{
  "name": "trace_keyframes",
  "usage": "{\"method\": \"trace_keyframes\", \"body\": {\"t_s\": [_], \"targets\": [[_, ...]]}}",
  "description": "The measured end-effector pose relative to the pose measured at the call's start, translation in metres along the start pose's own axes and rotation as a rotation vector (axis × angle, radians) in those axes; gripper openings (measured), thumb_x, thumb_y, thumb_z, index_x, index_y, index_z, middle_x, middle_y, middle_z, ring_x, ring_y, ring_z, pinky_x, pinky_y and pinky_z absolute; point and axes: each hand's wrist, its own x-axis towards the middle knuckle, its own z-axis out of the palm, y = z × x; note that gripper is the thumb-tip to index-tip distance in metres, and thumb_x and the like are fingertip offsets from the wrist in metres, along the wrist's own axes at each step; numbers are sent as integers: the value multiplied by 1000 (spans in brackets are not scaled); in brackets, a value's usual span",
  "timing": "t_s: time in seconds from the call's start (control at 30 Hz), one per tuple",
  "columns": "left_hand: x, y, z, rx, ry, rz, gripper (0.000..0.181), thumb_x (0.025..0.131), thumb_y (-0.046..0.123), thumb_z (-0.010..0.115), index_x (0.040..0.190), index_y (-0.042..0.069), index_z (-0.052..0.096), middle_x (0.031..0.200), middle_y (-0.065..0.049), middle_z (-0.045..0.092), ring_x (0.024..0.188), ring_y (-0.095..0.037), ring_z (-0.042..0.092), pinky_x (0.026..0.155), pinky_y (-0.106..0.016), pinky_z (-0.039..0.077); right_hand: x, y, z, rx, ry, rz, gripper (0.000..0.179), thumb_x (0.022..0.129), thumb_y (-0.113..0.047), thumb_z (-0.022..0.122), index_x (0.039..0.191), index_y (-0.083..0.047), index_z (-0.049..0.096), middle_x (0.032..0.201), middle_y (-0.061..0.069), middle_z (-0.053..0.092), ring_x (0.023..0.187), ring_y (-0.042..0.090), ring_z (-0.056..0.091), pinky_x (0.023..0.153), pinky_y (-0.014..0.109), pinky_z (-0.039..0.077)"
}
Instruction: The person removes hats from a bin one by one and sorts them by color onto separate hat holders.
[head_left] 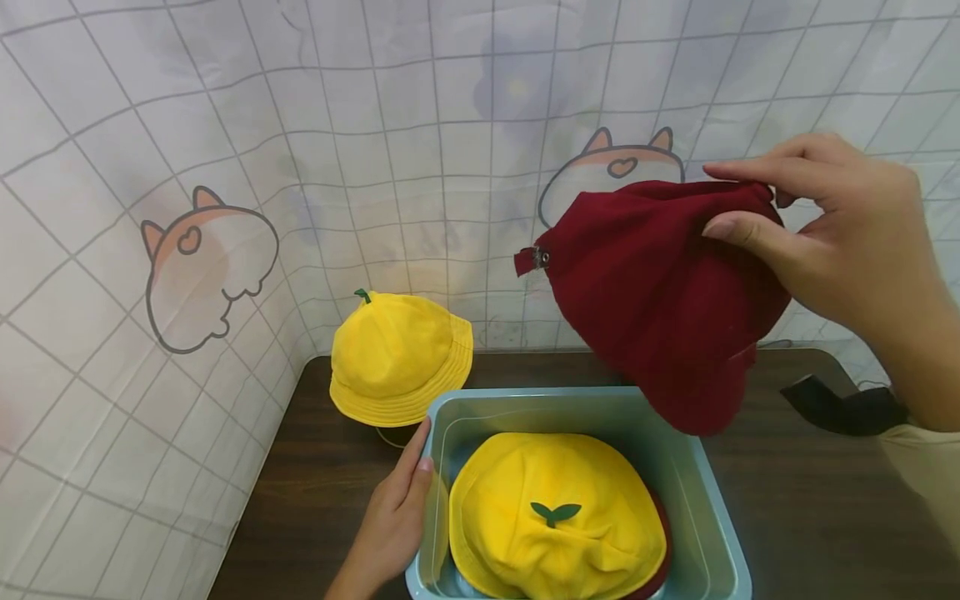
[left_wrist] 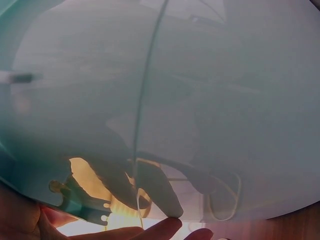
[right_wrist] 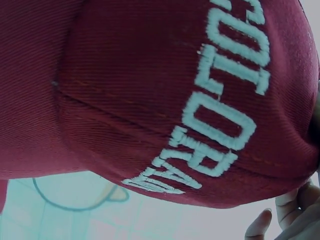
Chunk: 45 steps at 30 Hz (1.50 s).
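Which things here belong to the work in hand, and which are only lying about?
Likely work things:
dark red baseball cap, held by the right hand
light blue tub, touched by the left hand
yellow bucket hat in the tub
yellow bucket hat behind the tub, probably

Surroundings:
dark wooden table
white checked backdrop

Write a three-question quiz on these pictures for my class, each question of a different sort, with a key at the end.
1. Multiple choice: what does the right grip hold?
A) a green scarf
B) a dark red cap
C) a wooden spoon

2. True or false: the left grip touches the side of the light blue tub.

3. Fill in the blank: the yellow hat in the tub has a ______ sprout on it.

Key: 1. B; 2. True; 3. green.
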Motion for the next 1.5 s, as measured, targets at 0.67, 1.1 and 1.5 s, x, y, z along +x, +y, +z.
{"method": "trace_keyframes", "body": {"t_s": [0.67,1.1,1.5], "targets": [[0,1,1,12,10,-5,50,112,41,37,160,45,25,164,5,35,143,-23,44,119,-57,33,22,55,-9,-120,-9,320,45,100,-34,66,140,-15,64,121,23,59,95,-8,29,71,6,24],[0,0,-1,11,3,-12,49,111,44,37,159,48,24,165,5,34,143,-24,43,118,-59,34,14,90,2,-275,-84,377,51,101,-39,61,141,-6,60,113,31,56,95,35,37,67,40,32],[-2,-2,-4,-6,-2,-4,49,111,44,38,158,48,26,164,6,35,143,-23,44,118,-58,34,-7,106,33,-223,-81,364,54,101,-43,62,135,-1,64,115,34,60,113,50,44,92,65,30]]}}
